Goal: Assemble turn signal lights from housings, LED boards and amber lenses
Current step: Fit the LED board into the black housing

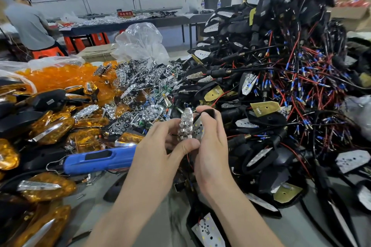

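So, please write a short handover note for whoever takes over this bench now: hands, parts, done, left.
Left hand pinches a silver chrome studded reflector. Right hand grips a black plastic housing with a white LED board inside.
Done: board is in the housing; reflector held beside it, not yet seated.
Amber plastic lenses piled far left, wired black housings right, blue electric screwdriver lying left of the hands.
Left: seat reflector, add lens.

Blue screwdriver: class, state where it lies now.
In the head view, left of centre, the blue screwdriver lies among amber-lensed lights, left of the left hand.
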A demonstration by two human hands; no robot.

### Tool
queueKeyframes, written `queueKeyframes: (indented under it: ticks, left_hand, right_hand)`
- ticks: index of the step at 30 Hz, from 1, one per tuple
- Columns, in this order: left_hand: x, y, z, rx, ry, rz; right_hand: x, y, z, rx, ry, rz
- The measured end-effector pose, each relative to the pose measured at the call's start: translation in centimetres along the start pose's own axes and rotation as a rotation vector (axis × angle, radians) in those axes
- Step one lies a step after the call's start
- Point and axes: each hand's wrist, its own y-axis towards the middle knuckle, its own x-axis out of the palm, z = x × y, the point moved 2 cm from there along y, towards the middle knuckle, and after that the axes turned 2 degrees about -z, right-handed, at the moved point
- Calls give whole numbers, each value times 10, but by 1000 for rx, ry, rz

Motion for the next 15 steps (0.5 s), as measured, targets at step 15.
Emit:
queueKeyframes:
  ticks: [15]
  left_hand:
    - [17, -5, -14, -2, -27, 19]
  right_hand:
    - [1, 3, 2, 156, 258, -7]
